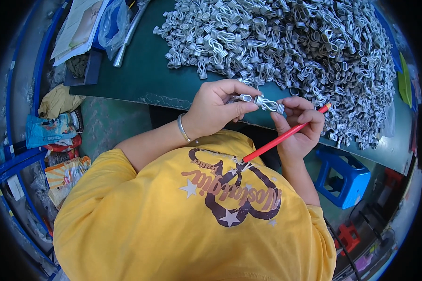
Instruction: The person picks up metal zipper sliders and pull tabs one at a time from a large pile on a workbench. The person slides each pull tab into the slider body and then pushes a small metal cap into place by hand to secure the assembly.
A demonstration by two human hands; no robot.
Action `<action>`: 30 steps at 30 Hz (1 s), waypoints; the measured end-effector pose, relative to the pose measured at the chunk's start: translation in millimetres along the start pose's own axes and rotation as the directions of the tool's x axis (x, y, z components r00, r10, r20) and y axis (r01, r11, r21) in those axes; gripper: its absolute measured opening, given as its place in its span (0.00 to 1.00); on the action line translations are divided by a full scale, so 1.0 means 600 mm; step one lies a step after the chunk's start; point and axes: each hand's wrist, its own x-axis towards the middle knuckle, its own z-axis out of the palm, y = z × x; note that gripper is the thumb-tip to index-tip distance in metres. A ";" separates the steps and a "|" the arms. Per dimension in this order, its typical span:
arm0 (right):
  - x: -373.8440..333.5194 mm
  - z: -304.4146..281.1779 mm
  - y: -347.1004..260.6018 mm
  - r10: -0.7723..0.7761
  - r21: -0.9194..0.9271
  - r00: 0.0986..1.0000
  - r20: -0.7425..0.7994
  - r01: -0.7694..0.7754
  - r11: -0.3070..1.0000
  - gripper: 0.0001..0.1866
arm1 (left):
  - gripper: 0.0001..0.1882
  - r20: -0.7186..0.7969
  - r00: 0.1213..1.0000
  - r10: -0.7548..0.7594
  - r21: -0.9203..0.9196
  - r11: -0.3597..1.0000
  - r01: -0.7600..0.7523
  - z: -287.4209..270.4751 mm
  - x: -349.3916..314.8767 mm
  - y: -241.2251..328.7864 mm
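Observation:
Both my hands are closed, just over the near edge of the table (140, 89). Between them stretches a short grey looped cable (268, 104) with ribbed end pieces. My left hand (218, 105), a silver bangle at its wrist, pinches one end of the cable. A second grey piece with an oval opening (244, 98) shows between the left fingers. With thumb and fingertips my right hand (300, 126) grips the cable's other end. It also holds a red pencil-like stick (286, 139), slanting across the palm. The fingers partly hide the cable's ends.
A large heap of similar grey cable pieces (286, 42) covers much of the table beyond my hands. Papers (80, 28), a clear plastic bag (113, 28) and a dark box (85, 70) lie at the far left. A blue stool (344, 178) stands at the right.

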 end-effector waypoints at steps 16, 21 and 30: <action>0.041 -0.008 0.010 0.035 -0.636 0.983 0.181 0.090 0.767 0.14 | 0.05 0.218 0.945 -0.242 -0.616 0.717 0.326 -0.034 0.002 -0.010; 0.029 -0.003 0.025 0.084 -0.714 0.949 0.304 0.169 0.679 0.15 | 0.04 0.041 0.963 -0.266 -0.445 0.858 0.256 -0.028 0.001 -0.001; 0.016 -0.006 0.002 0.435 0.048 0.869 0.238 -0.458 0.888 0.13 | 0.10 -0.067 0.983 -0.169 -0.172 0.973 0.155 -0.006 0.004 0.007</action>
